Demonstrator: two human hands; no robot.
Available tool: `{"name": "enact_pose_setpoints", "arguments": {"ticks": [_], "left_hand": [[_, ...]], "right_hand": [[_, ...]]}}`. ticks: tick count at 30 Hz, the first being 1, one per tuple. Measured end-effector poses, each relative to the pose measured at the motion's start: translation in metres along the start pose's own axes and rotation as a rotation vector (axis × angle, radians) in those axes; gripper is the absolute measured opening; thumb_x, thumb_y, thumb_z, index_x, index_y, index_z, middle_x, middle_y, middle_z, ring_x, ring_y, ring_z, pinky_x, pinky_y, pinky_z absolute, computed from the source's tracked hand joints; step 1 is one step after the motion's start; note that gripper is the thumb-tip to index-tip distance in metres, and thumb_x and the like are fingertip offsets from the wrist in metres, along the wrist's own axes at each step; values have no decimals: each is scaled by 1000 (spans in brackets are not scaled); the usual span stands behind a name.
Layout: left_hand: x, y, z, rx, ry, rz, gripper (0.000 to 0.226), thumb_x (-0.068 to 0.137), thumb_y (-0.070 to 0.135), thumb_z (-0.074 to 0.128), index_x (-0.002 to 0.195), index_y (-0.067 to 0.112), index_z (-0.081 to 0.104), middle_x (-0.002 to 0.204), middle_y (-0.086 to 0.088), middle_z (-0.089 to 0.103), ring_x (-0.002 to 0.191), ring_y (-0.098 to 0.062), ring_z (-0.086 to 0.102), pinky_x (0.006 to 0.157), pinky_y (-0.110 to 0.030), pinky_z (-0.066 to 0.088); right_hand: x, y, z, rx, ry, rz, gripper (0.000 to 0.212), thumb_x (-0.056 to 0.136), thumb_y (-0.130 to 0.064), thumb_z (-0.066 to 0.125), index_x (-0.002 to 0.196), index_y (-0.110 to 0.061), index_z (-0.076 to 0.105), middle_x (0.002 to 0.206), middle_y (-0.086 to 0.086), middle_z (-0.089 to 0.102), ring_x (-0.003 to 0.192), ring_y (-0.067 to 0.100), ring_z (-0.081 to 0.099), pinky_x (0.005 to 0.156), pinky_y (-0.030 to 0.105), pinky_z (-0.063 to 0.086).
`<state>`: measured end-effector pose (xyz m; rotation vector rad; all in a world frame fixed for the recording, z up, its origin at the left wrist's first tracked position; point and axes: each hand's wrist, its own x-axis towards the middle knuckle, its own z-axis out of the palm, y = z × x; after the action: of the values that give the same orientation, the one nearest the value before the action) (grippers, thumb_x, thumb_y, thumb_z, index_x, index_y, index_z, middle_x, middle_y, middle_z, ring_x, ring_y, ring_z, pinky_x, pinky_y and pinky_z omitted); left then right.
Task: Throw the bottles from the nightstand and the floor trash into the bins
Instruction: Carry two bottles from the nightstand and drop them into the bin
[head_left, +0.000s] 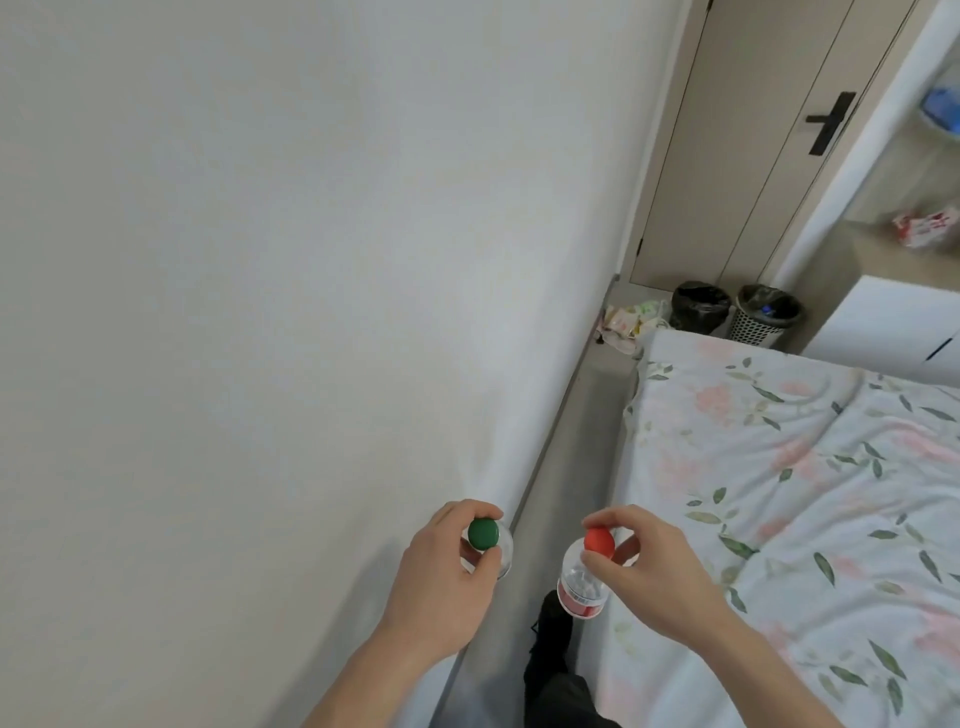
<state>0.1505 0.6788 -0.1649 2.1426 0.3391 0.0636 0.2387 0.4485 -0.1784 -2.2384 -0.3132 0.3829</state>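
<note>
A white wall (234, 260) runs along the left hand's (441, 582) outer side; a flowered bed (779, 493) lies right of the right hand (654, 566), with a narrow floor strip between. Far ahead of both hands, floor trash (631, 322) sits beside a black-lined bin (698, 306) and a perforated bin (766, 317) holding something blue. The left hand pinches a green-capped bottle (485, 538) hanging below its fingers; the right pinches a red-capped bottle (584, 577) likewise

We are looking down from one head-worn camera, close above both hands, facing along the floor strip (582, 415) toward the bins (737, 312) at one o'clock, far off.
</note>
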Motion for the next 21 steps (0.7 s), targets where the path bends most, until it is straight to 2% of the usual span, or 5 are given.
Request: {"name": "enact_pose_setpoints", "arguments": {"ticks": [8, 16, 19, 21], "left_hand": [[163, 39, 45, 35, -65, 14, 32, 91, 19, 63, 107, 47, 61, 106, 26, 63, 87, -3, 64, 74, -21, 54], [321, 110, 97, 53, -88, 52, 30, 91, 19, 64, 107, 45, 62, 107, 29, 61, 86, -2, 64, 75, -21, 54], [368, 134, 117, 48, -105, 62, 28, 91, 21, 64, 108, 44, 62, 106, 29, 62, 85, -1, 64, 74, -19, 53], [400, 148, 132, 45, -128, 85, 28, 91, 21, 65, 107, 44, 63, 105, 28, 63, 84, -3, 65, 74, -19, 52]], "right_hand": [[137, 41, -63, 59, 43, 50, 22, 84, -30, 75, 99, -45, 67, 102, -32, 63, 81, 1, 67, 69, 18, 51], [261, 79, -164, 66, 77, 95, 24, 80, -29, 78, 98, -42, 69, 101, -27, 66, 79, 3, 68, 73, 20, 52], [293, 90, -203, 74, 113, 112, 22, 82, -30, 77, 97, -43, 69, 101, -27, 65, 80, 2, 68, 68, 19, 51], [311, 99, -224, 87, 153, 115, 22, 82, -29, 77, 98, -43, 69, 101, -28, 65, 79, 2, 68, 70, 20, 52]]}}
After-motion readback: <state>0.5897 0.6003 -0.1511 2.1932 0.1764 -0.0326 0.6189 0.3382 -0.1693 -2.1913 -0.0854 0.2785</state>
